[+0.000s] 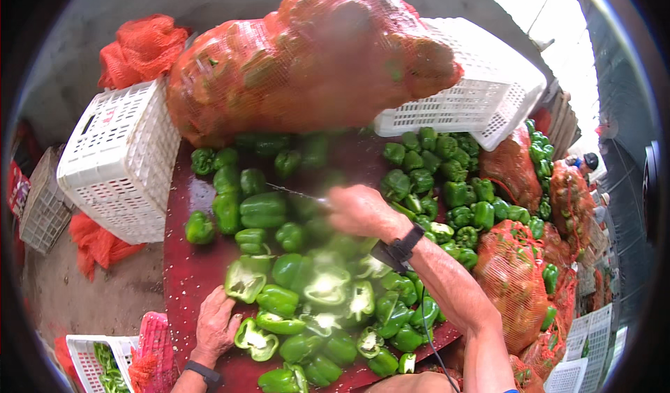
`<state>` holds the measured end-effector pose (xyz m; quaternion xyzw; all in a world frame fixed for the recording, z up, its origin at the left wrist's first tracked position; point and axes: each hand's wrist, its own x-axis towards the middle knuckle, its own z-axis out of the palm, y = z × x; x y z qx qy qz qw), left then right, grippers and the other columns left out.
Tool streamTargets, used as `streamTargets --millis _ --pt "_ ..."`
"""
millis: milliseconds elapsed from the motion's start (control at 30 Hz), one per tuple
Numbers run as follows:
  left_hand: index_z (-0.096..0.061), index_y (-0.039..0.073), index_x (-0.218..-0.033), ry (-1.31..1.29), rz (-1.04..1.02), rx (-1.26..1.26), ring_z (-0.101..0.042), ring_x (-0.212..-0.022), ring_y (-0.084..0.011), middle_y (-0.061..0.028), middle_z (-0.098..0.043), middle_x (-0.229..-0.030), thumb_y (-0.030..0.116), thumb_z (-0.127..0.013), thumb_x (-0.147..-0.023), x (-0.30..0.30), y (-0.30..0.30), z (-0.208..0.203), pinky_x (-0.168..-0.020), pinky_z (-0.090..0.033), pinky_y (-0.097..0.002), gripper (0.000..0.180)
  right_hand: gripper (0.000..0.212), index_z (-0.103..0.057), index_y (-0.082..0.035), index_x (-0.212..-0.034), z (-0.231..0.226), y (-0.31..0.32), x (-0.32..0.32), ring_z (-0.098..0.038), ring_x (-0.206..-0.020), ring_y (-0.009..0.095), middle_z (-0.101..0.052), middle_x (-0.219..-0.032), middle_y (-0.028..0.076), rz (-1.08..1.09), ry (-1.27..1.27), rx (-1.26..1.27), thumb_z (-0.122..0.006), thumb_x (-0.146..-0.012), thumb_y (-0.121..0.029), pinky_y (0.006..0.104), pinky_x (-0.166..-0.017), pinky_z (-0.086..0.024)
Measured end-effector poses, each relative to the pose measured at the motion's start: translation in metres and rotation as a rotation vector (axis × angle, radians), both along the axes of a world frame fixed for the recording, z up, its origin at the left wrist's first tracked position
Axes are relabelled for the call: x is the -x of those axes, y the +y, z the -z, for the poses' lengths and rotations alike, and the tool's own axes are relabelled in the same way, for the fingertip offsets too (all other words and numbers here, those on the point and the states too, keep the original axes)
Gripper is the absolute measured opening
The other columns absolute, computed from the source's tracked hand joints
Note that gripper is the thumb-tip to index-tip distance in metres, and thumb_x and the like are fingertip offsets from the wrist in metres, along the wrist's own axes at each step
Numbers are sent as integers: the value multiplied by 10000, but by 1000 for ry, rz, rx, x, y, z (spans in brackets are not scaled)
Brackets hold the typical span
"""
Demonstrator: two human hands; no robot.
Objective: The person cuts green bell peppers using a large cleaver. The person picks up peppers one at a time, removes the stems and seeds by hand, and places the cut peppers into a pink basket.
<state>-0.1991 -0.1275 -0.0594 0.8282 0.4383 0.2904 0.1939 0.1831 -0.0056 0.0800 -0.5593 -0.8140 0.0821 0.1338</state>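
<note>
Lying beside left fingers (218, 306): cut pepper (257, 340)

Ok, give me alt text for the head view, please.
A person's right hand holds a thin blade over green peppers on a dark red table; the left hand is beside cut halves. Beyond lies a bulging red mesh sack with white crates either side.

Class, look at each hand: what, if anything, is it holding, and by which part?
The right hand grips a thin knife by its handle end, blade pointing left; the left hand appears empty, beside a cut pepper.
</note>
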Motion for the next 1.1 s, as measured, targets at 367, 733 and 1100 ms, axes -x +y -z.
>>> streamTargets --millis 367,733,1100 --pt "-620 -10 -1172 37 -13 -16 -499 -1291 -409 -199 -575 -1332 59 -714 -737 0 -1 7 -1083 -390 -502 451 355 -686 28 -974 32 -62 -226 -676 -996 438 -692 -1034 286 1122 -90 28 -602 -802 -271 513 -873 -536" --pt "-614 -1 -1218 87 -27 -14 -490 -1293 -417 -213 -562 -1339 56 -682 -736 -4 0 8 -1098 -375 -488 490 274 -691 1 -996 68 -37 -229 -671 -1019 447 -687 -1058 289 859 -149 50 -608 -808 -181 519 -872 -545" --pt "-609 -8 -1260 97 -48 37 -468 -1317 -427 -223 -536 -1384 76 -662 -761 4 -6 8 -1117 -356 -491 508 275 -558 -25 -905 18 -36 -211 -663 -751 436 -665 -784 236 717 38 -268 -701 -803 -237 506 -667 -537"
